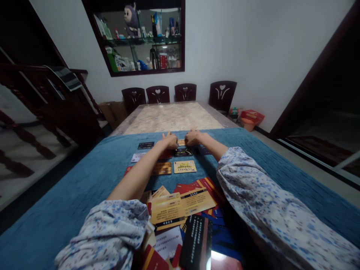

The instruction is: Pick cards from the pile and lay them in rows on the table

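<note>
Both hands are stretched out to the far part of the blue cloth. Between them lies a small gold card (181, 142). My left hand (170, 141) has its fingers closed at the card's left end, and my right hand (192, 137) is closed at its right end; the fingertips are partly hidden. Just nearer is a black VIP card (182, 152). A cream card with a yellow print (185, 166) and a brown-gold card (164, 168) lie in the row below. A black card (146, 145) and a pale card (137, 157) are on the left, some cards half covered by my left forearm.
Close to me is a loose, overlapping pile of cards, with gold cards (182, 206), a black card (196, 242) and red ones (213, 189). The blue cloth (84, 180) covers the near part of the table (171, 116). Several dark chairs (185, 92) stand behind it.
</note>
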`<state>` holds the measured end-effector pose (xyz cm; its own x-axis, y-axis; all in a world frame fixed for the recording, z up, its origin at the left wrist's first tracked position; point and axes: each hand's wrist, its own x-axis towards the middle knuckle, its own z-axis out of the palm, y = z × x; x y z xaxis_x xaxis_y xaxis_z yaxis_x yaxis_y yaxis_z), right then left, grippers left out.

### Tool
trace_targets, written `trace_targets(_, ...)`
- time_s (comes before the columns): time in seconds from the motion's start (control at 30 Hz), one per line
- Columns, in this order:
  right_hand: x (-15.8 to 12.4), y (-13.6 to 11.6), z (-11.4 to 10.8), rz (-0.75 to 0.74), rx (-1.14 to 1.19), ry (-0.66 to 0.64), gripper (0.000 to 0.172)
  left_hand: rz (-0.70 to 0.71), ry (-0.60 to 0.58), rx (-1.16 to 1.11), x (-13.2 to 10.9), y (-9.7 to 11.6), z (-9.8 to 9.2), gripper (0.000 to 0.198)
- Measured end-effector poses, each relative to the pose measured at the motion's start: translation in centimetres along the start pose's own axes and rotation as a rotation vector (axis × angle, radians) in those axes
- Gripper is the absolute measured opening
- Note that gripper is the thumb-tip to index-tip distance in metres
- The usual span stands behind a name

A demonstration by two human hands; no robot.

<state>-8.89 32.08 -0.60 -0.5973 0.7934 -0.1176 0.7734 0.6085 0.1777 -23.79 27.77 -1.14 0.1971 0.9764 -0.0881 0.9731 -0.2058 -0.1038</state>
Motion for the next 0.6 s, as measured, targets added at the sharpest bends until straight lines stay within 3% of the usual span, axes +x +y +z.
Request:
trace_targets(0.3, -0.4, 0.2, 0.0, -0.003, -0.029, 0.033, 0.032, 0.029, 0.036, 0.02, -0.3, -0.5, -0.1, 0.027)
trace_targets(0.6, -3.4, 2.2, -1.4, -0.033, 0.019, 0.105, 0.056, 0.058, 0.176, 0.007, -2.4, -0.1, -1.0, 0.038)
